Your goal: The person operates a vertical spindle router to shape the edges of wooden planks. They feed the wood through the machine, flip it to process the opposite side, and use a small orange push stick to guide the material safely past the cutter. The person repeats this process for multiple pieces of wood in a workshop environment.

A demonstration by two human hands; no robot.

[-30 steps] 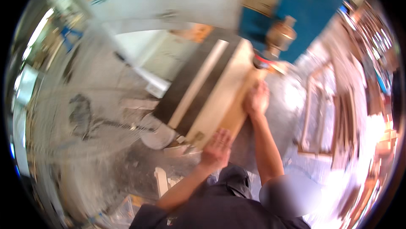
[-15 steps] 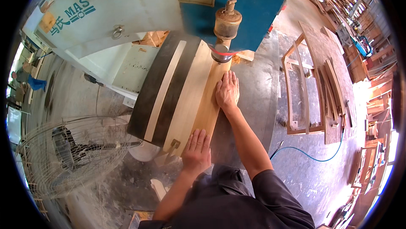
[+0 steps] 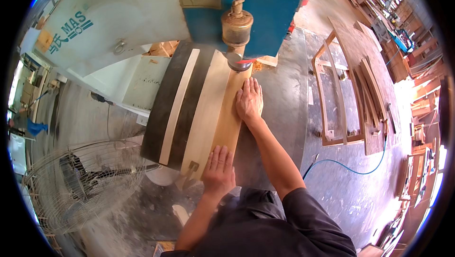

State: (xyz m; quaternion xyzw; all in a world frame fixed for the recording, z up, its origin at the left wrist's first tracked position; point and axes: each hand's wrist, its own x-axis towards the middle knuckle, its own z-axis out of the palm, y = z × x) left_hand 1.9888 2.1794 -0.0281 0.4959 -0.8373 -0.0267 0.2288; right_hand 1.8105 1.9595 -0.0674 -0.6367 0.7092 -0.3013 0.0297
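My right hand point(image 3: 250, 99) lies flat on a light wooden board point(image 3: 227, 122), just below a machine's metal fitting with a dusty, clear-sided cylinder point(image 3: 236, 27) on top. My left hand point(image 3: 219, 174) rests with fingers outstretched on the board's near end, beside a small cut notch. A paler board point(image 3: 199, 129) lies alongside, to the left. Further left, a narrow wooden strip point(image 3: 177, 110) sits on a dark surface point(image 3: 159, 105). The machine's blue body point(image 3: 270, 10) rises behind; sawdust shows by the fitting. The board's far end is hidden under the fitting.
A white machine door point(image 3: 137, 10) stands at upper left. A wire-cage fan point(image 3: 80, 176) is at lower left. On the right are a wooden frame point(image 3: 327, 91), stacked strips on a panel point(image 3: 372, 96) and a blue hose point(image 3: 355, 171). Timber lines the far right.
The view has swung round from the blurred earliest frame, and the scene sits differently in it. Both my hands remain flat on the board, with only slight shifts.
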